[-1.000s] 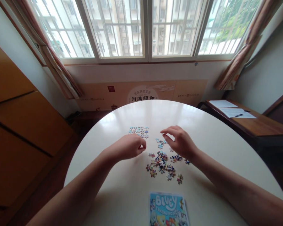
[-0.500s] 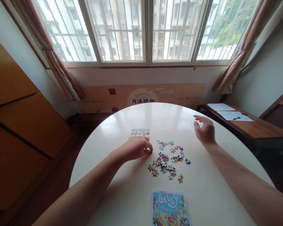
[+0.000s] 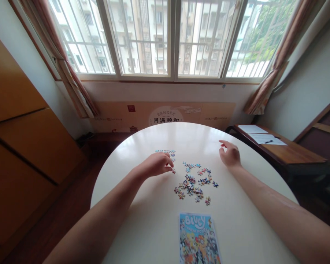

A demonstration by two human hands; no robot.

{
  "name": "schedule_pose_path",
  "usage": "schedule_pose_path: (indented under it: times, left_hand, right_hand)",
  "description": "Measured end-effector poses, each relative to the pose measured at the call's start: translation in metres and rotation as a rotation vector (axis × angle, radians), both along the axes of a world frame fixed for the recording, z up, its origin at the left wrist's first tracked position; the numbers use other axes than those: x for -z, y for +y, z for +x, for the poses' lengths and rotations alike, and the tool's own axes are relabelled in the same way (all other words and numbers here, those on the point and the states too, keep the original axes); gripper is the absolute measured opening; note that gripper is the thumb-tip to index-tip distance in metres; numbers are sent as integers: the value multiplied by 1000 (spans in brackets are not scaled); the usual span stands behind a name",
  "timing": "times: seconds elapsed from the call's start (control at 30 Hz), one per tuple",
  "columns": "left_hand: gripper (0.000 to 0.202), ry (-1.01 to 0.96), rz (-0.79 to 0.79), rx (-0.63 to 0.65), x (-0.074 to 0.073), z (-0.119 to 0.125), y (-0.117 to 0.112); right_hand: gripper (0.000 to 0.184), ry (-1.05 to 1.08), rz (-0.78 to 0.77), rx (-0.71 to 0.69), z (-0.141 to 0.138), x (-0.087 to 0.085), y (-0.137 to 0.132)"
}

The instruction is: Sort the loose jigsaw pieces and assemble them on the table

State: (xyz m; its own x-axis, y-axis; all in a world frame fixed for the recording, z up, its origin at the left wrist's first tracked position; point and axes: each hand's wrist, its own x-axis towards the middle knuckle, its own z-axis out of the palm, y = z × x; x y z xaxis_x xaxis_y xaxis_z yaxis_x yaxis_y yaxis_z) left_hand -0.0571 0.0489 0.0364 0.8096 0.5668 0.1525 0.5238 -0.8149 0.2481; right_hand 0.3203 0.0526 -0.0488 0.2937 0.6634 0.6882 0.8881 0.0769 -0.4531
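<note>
Your L hand (image 3: 157, 163) is by a piece (image 3: 174, 171), can't tell if pinched; R hand (image 3: 230, 155) fingers apart. Rows of pcs (image 3: 169, 151) laid; pile (image 3: 190, 183) left loose.

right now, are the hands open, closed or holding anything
Left hand: right by a puzzle piece; grip can't be told.
Right hand: open, nothing visibly held.

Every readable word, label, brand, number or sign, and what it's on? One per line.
"BLUEY": illustrated card on the table
"ZANKEE": beige panel below the window
"月满颐和": same panel, under "ZANKEE"
Too small or blurred: the card's second line, the panel's side script and red square mark, any writing on the papers.
No readable numbers.
</note>
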Motion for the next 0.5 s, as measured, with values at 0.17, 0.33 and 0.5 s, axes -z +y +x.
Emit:
schedule_pose_path:
  times: [0.17, 0.33, 0.5]
  left_hand:
    - [18, 51, 5, -17, 7, 9, -4]
    - [23, 24, 20, -55, 15, 8, 4]
    - [23, -18, 25, -87, 17, 4, 10]
  right_hand:
    - [39, 22, 36, -27, -2, -2, 1]
    - [32, 116, 74, -53, 1, 0, -1]
    - [29, 220, 71, -104, 1, 0, -6]
